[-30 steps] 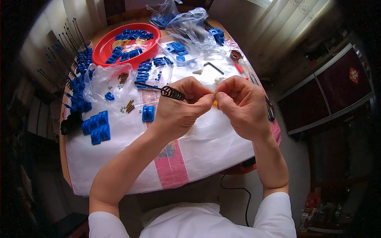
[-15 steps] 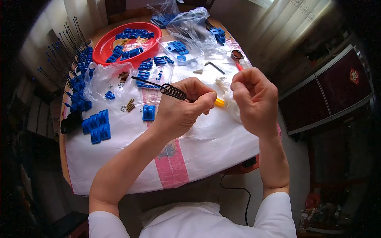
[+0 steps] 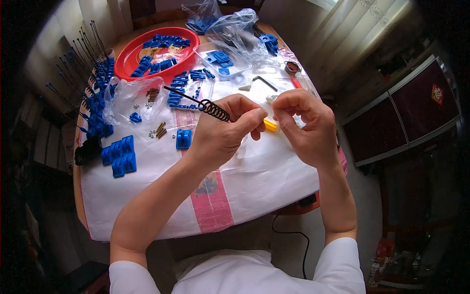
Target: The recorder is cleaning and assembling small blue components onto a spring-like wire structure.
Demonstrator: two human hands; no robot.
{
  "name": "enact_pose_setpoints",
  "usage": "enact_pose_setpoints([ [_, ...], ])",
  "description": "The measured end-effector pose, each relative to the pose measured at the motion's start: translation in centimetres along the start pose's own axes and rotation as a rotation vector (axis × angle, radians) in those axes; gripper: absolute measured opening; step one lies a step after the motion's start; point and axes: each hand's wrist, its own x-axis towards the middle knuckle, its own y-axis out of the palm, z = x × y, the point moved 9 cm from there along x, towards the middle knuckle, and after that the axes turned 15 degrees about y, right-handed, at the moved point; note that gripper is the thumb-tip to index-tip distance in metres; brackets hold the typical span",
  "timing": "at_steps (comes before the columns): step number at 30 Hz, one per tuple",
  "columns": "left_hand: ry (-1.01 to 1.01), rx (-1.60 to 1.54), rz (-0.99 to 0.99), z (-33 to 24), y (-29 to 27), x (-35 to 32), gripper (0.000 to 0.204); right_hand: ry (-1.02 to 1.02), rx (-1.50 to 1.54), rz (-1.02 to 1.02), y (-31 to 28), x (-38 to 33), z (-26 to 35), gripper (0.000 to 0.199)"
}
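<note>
My left hand is closed on a black coil spring with a thin black rod running out of it to the upper left. Thumb and forefinger are pinched, their tips pointing right. Close beside those tips is my right hand, its thumb and forefinger brought together and the other fingers curled. Whatever it pinches is too small to make out. Behind the fingertips lies a yellow piece, partly hidden. A blue plastic clip-like part rests on the table left of my left wrist.
At the far left, a red basin holds blue parts, beside a clear tray of more. Blue pieces with upright black rods line the left edge. Brass screws, small nuts, a plastic bag and a hex key lie around.
My right hand has moved left and slightly down, up to my left fingertips, and its fingers have loosened a little. The spring and rod in my left hand have tilted slightly.
</note>
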Motion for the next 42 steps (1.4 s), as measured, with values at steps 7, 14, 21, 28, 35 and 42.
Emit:
enact_pose_setpoints([
  [7,0.018,-0.015,0.008,-0.1,0.0,0.1,0.016,0.049,0.12,0.084,1.1,0.1,-0.2,0.01],
  [14,0.03,-0.069,0.037,0.0,0.4,0.1,0.017,0.086,0.139,0.097,1.2,0.3,-0.3,0.009],
  [21,0.05,-0.002,0.023,-0.3,0.4,0.0,0.019,0.066,0.143,0.103,1.1,0.3,0.0,0.008],
  [28,0.051,-0.006,0.014,-0.2,0.3,0.0,0.018,0.087,0.156,0.107,1.2,0.2,0.2,0.007],
  [35,0.074,0.049,0.007,-0.4,0.5,0.1,0.016,0.081,0.081,0.069,1.1,0.4,0.2,0.004],
  [42,0.051,0.041,-0.022,0.0,0.1,0.2,0.015,0.077,-0.134,-0.142,-1.1,0.6,-0.3,0.006],
])
